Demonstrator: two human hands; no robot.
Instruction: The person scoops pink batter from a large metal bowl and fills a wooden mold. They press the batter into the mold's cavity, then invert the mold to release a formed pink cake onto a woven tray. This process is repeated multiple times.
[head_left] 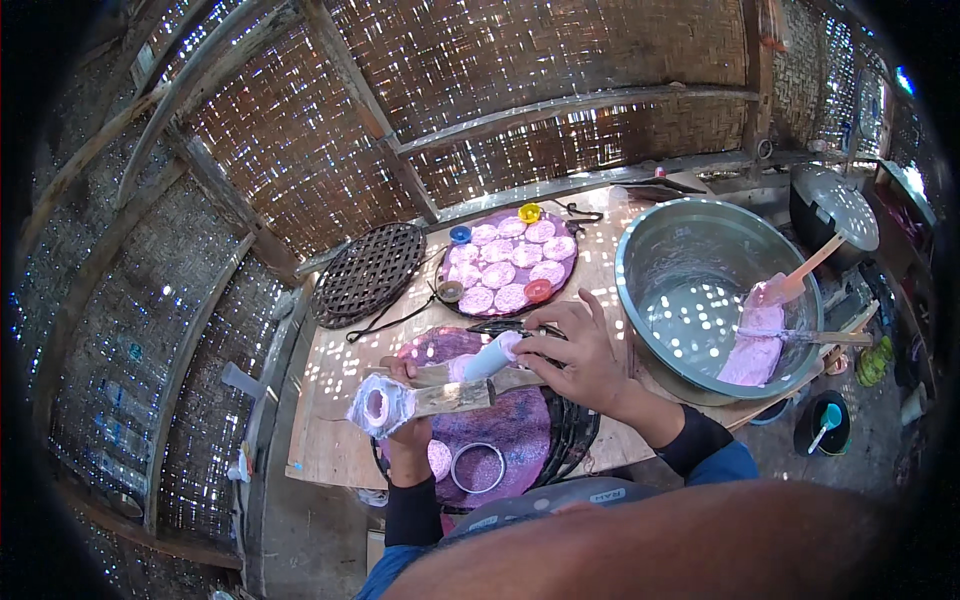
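My left hand (408, 437) grips a wooden press (450, 398) with a plastic-wrapped, pink-smeared hollow end (377, 405). My right hand (585, 365) has thumb and fingertips closed on a pale tube (484, 360) with pink paste at its upper end, held just over the wood. Beneath my hands lies a purple-covered round tray (515, 450) with a white ring (478, 467) and a lacy pink disc (439, 459). Behind it, another purple tray (465, 235) bears several pink lacy discs and small coloured cups (530, 213).
A large basin (670, 330) with pink dough and a spatula (800, 275) sits right. An empty woven rack (368, 275) lies back left on the wooden table (325, 430). A lidded pot (835, 205) and dark bucket (823, 430) stand right; woven walls surround the table.
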